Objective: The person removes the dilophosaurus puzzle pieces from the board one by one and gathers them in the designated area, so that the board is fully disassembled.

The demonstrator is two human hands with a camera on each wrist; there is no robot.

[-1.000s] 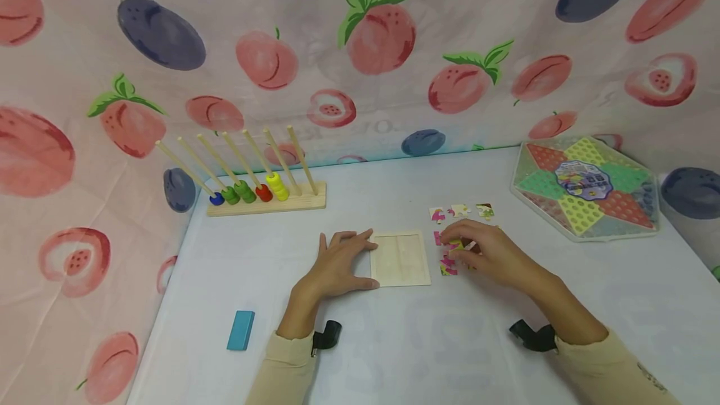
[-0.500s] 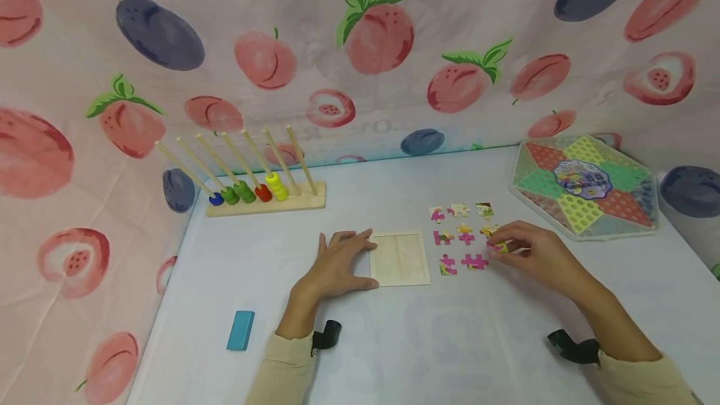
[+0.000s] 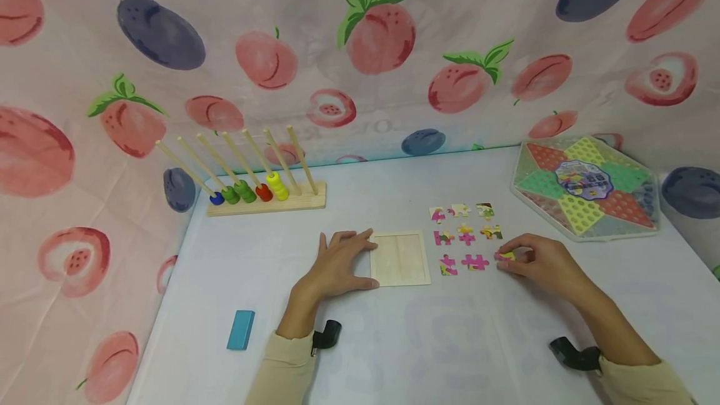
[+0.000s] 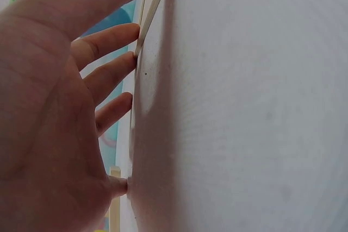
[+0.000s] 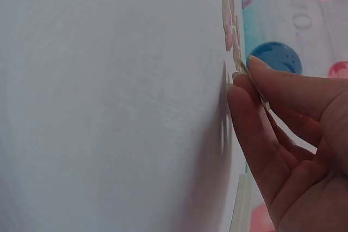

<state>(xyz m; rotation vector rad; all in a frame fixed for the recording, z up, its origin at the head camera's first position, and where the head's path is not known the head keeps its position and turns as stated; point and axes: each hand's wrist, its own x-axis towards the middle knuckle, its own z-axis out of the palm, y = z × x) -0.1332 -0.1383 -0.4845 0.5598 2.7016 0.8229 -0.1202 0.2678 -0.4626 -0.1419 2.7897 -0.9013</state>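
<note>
A square wooden puzzle frame lies flat on the table with its pale base bare. My left hand is spread at its left side, fingertips and thumb touching the frame's edge. In the left wrist view the fingers of that hand reach out fairly straight. Between thumb and fingertips my right hand pinches a pink and yellow jigsaw piece, seen nearly edge-on in the right wrist view. That piece is at the right end of the nearest row of jigsaw pieces, which lie spread in three rows.
At the back left stands a wooden bead abacus with coloured beads on upright pegs. A Chinese checkers box lies at the back right. A blue block is at the front left. Fruit-patterned cloth hangs behind the table.
My right hand has carried the jigsaw piece rightward from over the other pieces, then slightly down to the end of the nearest row. My left hand keeps its place at the frame.
</note>
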